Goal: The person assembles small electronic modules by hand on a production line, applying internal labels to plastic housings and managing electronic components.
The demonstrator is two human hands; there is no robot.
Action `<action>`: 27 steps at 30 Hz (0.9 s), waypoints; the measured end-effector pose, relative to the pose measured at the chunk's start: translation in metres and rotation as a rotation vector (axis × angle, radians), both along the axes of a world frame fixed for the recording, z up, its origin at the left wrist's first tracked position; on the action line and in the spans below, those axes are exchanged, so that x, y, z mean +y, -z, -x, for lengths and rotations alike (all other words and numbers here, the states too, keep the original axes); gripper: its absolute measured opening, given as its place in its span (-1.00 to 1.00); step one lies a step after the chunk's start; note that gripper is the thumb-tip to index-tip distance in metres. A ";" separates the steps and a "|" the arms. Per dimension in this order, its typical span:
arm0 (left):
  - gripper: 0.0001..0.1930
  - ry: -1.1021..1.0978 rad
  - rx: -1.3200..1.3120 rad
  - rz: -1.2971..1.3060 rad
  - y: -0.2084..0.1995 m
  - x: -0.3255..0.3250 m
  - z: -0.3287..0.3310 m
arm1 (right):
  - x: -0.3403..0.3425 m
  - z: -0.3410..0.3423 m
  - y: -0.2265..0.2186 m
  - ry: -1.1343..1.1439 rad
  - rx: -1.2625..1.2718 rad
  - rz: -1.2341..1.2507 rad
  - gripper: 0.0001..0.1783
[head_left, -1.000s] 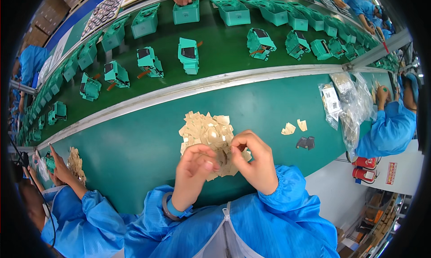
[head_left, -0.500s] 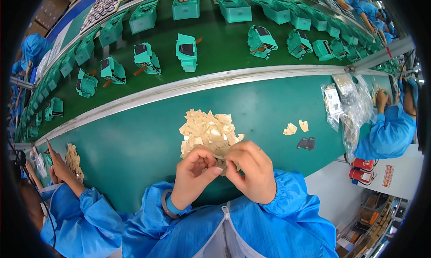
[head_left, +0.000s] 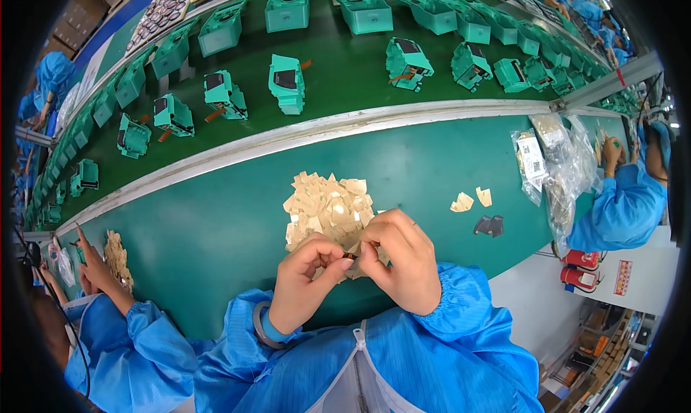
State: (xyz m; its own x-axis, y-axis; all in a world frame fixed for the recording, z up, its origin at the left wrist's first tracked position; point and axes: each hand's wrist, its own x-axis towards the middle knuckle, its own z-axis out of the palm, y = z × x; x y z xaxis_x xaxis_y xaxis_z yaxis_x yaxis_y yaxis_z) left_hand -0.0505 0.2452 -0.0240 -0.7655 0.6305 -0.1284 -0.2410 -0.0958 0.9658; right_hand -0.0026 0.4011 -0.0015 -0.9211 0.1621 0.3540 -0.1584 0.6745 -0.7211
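In front of my chest, both hands meet over the near edge of a pile of cream paper-like pieces (head_left: 327, 208). My left hand (head_left: 306, 280) pinches a small dark piece (head_left: 350, 255) with an orange-brown patch between thumb and forefinger. Right beside it, my right hand (head_left: 403, 265) is closed, its thumb and fingertips pressed together at the piece's right side. Whatever those fingertips grip is hidden. To the right on the green table lie a few cream pieces (head_left: 461, 202) and dark grey pieces (head_left: 489, 226).
Beyond a metal rail (head_left: 309, 134), a green belt carries rows of teal plastic housings (head_left: 287, 84). Clear plastic bags (head_left: 558, 161) lie at the table's right end. Co-workers in blue sit on both sides; one's hand (head_left: 93, 265) is by another cream pile (head_left: 118, 258).
The teal housings have shifted left along the belt. A hand at the far side of the belt has left. Between my fingertips a dark, orange-patched piece now shows; my right hand has risen slightly.
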 end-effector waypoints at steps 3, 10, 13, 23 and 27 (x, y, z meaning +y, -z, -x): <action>-0.89 0.002 0.007 0.005 -0.003 0.001 -0.001 | 0.000 0.000 0.001 0.011 0.015 -0.015 -0.80; -0.90 -0.039 -0.018 -0.012 0.002 -0.001 -0.004 | 0.019 0.004 -0.001 0.152 0.031 0.154 -0.82; -0.89 -0.081 -0.033 -0.068 0.000 0.002 -0.002 | 0.019 0.001 0.004 0.114 -0.028 0.154 -0.83; -0.91 -0.143 -0.156 -0.095 0.006 0.005 -0.004 | 0.015 -0.007 0.032 -0.051 -0.093 0.287 -0.87; -0.88 -0.172 -0.294 -0.167 0.007 0.013 -0.006 | -0.001 -0.006 0.009 -0.001 -0.266 0.903 -0.92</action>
State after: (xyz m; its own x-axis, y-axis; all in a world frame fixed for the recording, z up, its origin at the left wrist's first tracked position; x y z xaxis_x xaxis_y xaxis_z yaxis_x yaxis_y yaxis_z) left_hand -0.0445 0.2580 -0.0312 -0.8078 0.5267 -0.2647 -0.4721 -0.3092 0.8255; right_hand 0.0033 0.4000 -0.0102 -0.9540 0.2715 -0.1273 0.0863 -0.1580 -0.9837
